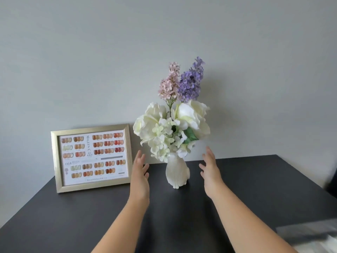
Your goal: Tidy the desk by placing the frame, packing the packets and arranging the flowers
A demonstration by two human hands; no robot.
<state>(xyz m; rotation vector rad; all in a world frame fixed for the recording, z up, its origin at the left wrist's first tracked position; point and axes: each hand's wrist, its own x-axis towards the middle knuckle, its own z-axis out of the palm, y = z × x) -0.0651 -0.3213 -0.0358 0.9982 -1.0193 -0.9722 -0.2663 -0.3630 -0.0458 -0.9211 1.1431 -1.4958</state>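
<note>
A white vase (pixel 177 173) stands upright near the back of the dark desk (pixel 91 212). It holds white flowers (pixel 169 128), a pink sprig (pixel 168 83) and a purple sprig (pixel 191 83). My left hand (pixel 140 172) is open a short way left of the vase, not touching it. My right hand (pixel 210 167) is open to the right of the vase, also apart from it. A gold picture frame (pixel 92 157) with a colour chart stands upright against the wall at the left.
A grey wall (pixel 164 42) rises right behind the desk. Pale, blurred material (pixel 310 234) lies at the bottom right corner. A dark object (pixel 332 181) shows at the right edge, beyond the desk.
</note>
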